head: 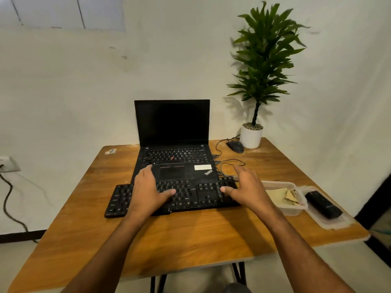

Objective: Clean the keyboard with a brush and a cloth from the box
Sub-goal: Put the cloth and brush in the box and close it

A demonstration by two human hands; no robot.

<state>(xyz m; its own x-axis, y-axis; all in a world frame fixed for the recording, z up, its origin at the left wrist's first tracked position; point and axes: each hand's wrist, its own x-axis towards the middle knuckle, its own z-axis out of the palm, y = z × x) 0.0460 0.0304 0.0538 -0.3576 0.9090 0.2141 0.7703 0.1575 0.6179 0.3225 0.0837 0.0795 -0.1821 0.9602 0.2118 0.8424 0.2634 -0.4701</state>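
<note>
One black keyboard (190,195) lies across the wooden table (190,233), just in front of one open laptop (172,142). Two hands hover over it: left hand (148,191) and right hand (247,187), fingers spread, holding nothing. Right of it sits one clear box (284,197) holding a cloth (281,196), its lid (330,220) bearing a dark object. One mouse (235,146) and one potted plant (254,132) stand against the white wall.

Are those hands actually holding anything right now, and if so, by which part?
Nothing is held. The left hand and right hand are open over the black keyboard, fingers spread, gripping no part of it.
</note>
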